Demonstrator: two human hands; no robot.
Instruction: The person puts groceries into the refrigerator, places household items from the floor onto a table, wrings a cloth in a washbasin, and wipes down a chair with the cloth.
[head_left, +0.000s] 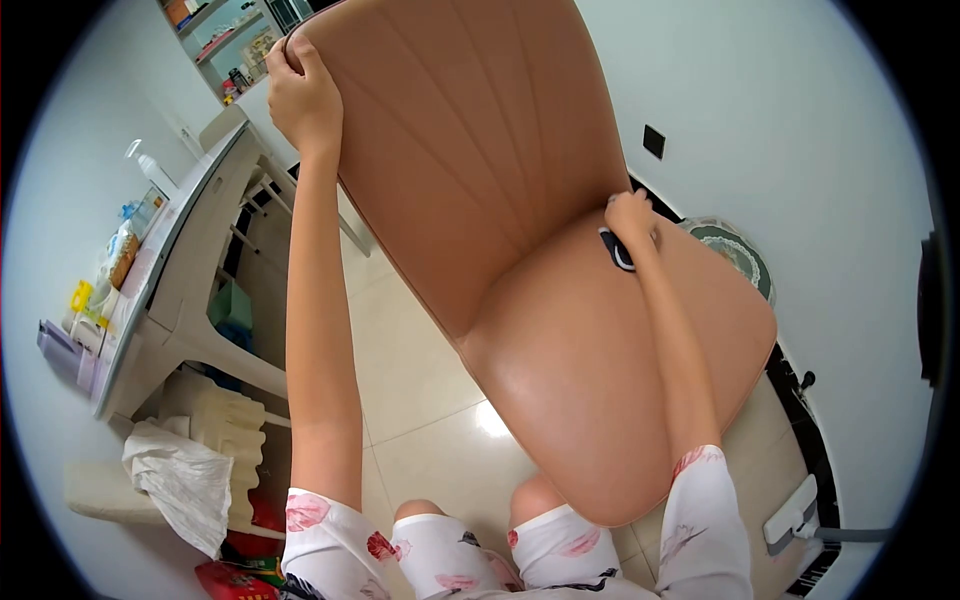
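Note:
A brown leather-look chair with stitched lines down its backrest fills the middle of the head view, tilted in front of my knees. My left hand is closed around the upper left edge of the backrest. Far down at the right end of the crease between backrest and seat, my right hand is pressed to the seat. Under its fingers is a small black cloth with a white stripe, partly covered by the hand. The chair's legs are hidden.
On the left stands a white table with a pump bottle and several small items. A white cloth hangs over a cream seat below. At right are a wall, a round green-and-white item and a flat mop head.

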